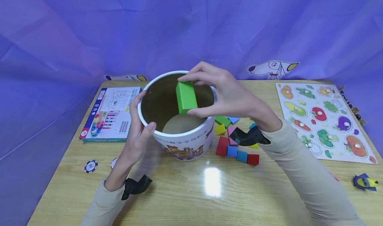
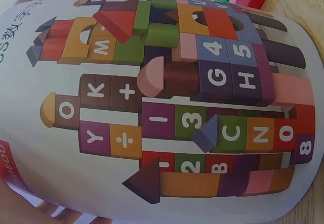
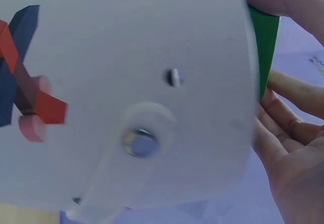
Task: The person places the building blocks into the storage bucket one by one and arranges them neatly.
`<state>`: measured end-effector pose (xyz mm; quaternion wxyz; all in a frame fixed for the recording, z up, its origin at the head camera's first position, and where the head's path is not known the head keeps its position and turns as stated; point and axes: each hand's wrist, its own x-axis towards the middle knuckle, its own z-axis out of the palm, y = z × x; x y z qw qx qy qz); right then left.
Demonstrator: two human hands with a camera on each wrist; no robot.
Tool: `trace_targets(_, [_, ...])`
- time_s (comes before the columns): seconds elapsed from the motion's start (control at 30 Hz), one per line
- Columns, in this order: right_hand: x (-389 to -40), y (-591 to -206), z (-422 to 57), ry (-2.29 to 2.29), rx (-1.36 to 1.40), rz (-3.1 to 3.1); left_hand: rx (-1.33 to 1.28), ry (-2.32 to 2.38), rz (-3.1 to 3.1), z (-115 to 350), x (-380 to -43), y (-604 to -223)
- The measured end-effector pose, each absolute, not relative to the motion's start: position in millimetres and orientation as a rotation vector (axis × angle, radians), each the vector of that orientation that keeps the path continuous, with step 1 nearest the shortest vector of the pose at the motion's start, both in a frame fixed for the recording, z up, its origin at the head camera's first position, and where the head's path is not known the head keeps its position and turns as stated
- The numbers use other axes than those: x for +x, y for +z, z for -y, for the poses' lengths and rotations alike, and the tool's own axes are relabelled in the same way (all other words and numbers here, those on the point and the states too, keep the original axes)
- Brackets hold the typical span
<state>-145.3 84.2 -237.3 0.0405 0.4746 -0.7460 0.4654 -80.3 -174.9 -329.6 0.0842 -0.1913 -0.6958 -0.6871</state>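
Note:
A green rectangular block (image 1: 187,99) is pinched between the thumb and fingers of my right hand (image 1: 228,94), over the mouth of a white bucket (image 1: 206,140). In the right wrist view the green block (image 3: 264,49) shows past the bucket's rim. My left hand (image 1: 136,137) holds the bucket by its left side, thumb at the near rim and fingers farther back. Printed letter and number blocks cover the bucket wall (image 2: 55,173) in the left wrist view. The bare bottom of the bucket shows in part.
Several coloured blocks, among them a red block (image 1: 222,146), lie right of the bucket. A vegetable puzzle board (image 1: 321,119) lies at the right, with a small yellow-and-blue toy (image 1: 365,182) nearer. At the left are a flat box (image 1: 112,114) and a poker chip (image 1: 91,166).

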Motion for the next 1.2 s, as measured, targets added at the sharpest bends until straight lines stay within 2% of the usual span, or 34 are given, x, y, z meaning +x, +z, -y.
trace_targets(0.73, [-150,-251,-77,1.588,1.473,2.215,-0.545,-2.033,2.114,174,-79,-327])
trace_targets(0.97, [-136,-255,-109,1.587,1.429,2.195,-0.562,-2.031,2.102,175,-80,-328])
trace_targets(1.2, [-117,-281,-164,1.722,1.243,2.166,-0.553,-2.018,2.106,176,-78,-328])
